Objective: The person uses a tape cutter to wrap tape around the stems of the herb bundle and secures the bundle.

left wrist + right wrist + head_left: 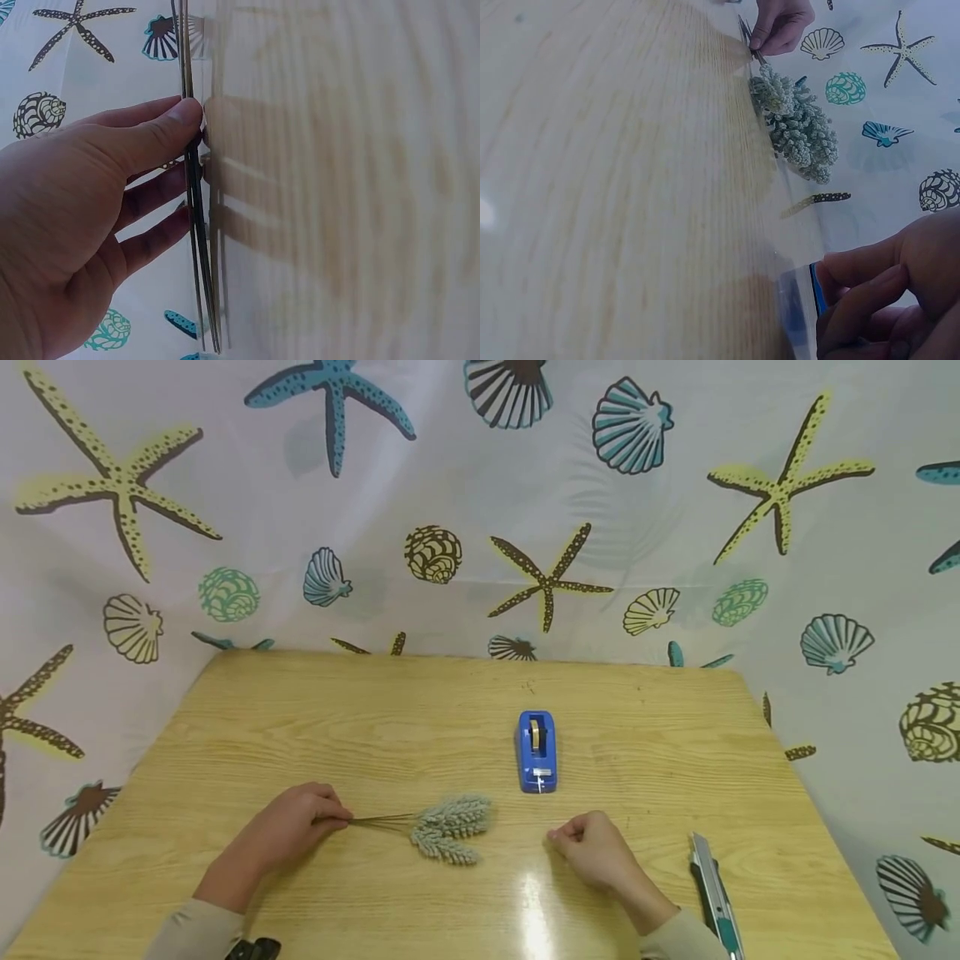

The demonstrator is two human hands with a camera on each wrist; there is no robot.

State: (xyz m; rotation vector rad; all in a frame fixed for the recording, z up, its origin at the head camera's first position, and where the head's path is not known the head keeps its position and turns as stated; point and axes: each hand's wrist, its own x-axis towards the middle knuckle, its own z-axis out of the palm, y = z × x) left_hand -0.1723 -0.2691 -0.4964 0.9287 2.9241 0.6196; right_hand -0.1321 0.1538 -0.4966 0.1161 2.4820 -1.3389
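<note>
My left hand point(296, 822) pinches the thin brown stems of pale grey-green flower sprigs point(453, 817) between thumb and fingers. In the left wrist view the stems point(196, 217) run past the fingertips on both sides, close to the tabletop. The fluffy heads point right, toward my right hand point(596, 852). That hand hovers low over the table with its fingers curled and thumb against forefinger; nothing shows in its grasp. Above it in the head view stands a blue tape dispenser point(551, 760) with a roll of tape; in the right wrist view the hand partly hides it.
A utility knife point(716, 893) with its blade extended lies right of my right hand. The wooden table point(360, 710) ends at a white cloth point(375, 527) printed with shells and starfish. A small black object point(255, 948) shows by my left sleeve.
</note>
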